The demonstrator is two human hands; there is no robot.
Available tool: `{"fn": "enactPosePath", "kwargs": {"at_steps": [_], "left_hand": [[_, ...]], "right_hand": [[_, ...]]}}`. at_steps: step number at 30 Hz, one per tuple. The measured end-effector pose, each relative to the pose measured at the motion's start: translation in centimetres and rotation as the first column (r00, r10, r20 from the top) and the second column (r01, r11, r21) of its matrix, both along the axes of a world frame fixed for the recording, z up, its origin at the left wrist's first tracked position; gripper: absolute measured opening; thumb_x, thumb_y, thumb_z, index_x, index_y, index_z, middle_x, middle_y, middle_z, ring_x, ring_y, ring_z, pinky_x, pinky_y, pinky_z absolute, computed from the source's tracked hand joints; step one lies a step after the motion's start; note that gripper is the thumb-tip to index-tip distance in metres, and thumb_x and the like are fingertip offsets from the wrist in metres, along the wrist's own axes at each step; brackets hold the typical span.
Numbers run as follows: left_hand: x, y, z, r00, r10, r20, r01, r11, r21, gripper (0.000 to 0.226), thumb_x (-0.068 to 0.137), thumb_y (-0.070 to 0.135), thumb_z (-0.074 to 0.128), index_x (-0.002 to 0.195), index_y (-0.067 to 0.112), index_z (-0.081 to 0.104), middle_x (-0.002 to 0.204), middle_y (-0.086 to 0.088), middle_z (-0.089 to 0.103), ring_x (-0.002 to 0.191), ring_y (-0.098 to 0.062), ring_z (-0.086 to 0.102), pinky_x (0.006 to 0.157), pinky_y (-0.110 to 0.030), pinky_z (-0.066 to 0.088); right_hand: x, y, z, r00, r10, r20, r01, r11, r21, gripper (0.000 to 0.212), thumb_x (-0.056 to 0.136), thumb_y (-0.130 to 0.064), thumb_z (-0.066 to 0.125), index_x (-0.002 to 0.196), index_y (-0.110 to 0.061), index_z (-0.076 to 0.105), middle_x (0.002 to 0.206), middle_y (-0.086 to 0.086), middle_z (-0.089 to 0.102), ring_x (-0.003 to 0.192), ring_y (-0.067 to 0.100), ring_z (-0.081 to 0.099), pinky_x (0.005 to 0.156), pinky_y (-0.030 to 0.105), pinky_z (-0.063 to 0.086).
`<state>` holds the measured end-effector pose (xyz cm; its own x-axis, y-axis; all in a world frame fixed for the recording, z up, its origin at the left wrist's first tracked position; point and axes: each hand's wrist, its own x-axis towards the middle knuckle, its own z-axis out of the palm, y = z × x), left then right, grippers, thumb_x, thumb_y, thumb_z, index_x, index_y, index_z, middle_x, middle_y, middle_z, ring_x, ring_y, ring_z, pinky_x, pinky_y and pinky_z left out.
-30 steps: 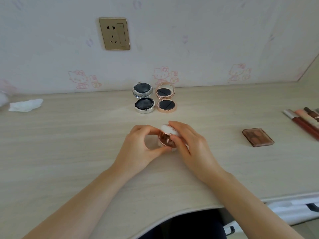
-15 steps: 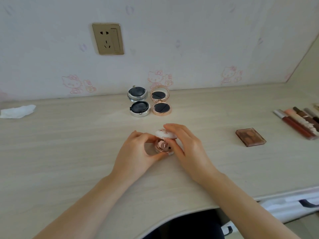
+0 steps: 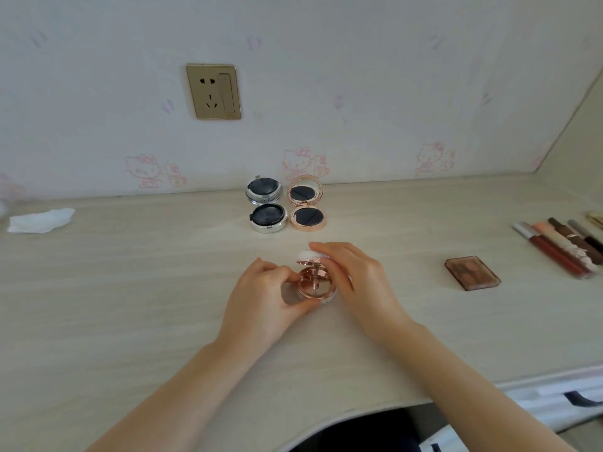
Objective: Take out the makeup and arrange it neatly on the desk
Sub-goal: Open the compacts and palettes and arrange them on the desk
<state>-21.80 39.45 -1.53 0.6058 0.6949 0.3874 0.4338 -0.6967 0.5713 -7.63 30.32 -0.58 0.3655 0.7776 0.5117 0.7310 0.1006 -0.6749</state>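
We see the left hand (image 3: 261, 298) and right hand (image 3: 354, 282) both gripping one half-opened rose-gold compact (image 3: 315, 283), with two open compacts (image 3: 287, 207) behind it.

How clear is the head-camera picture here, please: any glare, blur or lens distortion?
Head view: soft even daylight, faint shadows under the hands; wide-angle bending curves the desk edge and tilts the wall corner; the rose-gold compact between the left hand and right hand glints slightly; the lip tubes at right look soft.
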Motion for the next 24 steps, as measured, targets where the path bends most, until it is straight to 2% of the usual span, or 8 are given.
{"fn": "enactPosePath", "kwargs": {"at_steps": [2,7,16,20,24], "left_hand": [[0.0,-0.2,0.1,1.000,-0.013,0.028,0.013,1.000,0.023,0.054,0.055,0.065,0.070,0.085,0.021,0.074,0.075,0.017,0.052,0.086,-0.014,0.060,0.078,-0.028,0.046],[0.3,-0.1,-0.2,1.000,-0.012,-0.017,0.013,0.999,0.048,0.051,0.062,0.064,0.067,0.091,0.023,0.071,0.080,0.006,0.060,0.089,-0.010,0.057,0.071,-0.029,0.048],[1.6,0.3,0.2,0.991,0.012,-0.133,0.009,0.988,0.152,0.051,0.073,0.064,0.058,0.089,0.017,0.067,0.080,0.001,0.060,0.087,-0.015,0.056,0.070,-0.033,0.048],[2.9,0.7,0.3,0.982,0.006,-0.189,0.030,0.982,0.187,0.049,0.078,0.063,0.058,0.098,0.020,0.065,0.087,0.002,0.060,0.093,-0.014,0.055,0.074,-0.030,0.047],[4.4,0.6,0.7,0.975,0.032,-0.222,0.034,0.957,0.288,0.046,0.080,0.062,0.058,0.099,0.020,0.064,0.089,0.001,0.061,0.090,-0.016,0.055,0.071,-0.024,0.037]], "right_hand": [[0.2,0.3,0.1,1.000,-0.012,-0.002,0.012,1.000,-0.007,0.026,0.096,-0.007,0.054,0.118,-0.010,0.067,0.113,0.003,0.066,0.103,0.010,0.062,0.089,0.012,0.042],[0.7,0.9,0.4,0.999,-0.019,0.044,0.020,1.000,-0.017,0.025,0.096,-0.008,0.054,0.116,-0.010,0.068,0.112,0.004,0.068,0.102,0.009,0.061,0.089,0.009,0.041],[2.5,2.1,1.7,0.991,0.007,0.135,0.011,0.991,-0.136,0.026,0.097,-0.009,0.051,0.119,-0.009,0.066,0.113,0.005,0.068,0.104,0.015,0.062,0.088,0.006,0.037],[3.6,2.6,2.2,0.984,0.016,0.178,0.019,0.982,-0.189,0.027,0.098,-0.011,0.049,0.121,-0.010,0.064,0.115,0.006,0.067,0.106,0.018,0.061,0.091,0.015,0.040],[4.9,2.6,2.6,0.989,0.007,0.151,0.033,0.966,-0.258,0.030,0.097,-0.020,0.052,0.125,-0.015,0.062,0.120,0.003,0.064,0.109,0.017,0.060,0.095,0.028,0.046]]}}
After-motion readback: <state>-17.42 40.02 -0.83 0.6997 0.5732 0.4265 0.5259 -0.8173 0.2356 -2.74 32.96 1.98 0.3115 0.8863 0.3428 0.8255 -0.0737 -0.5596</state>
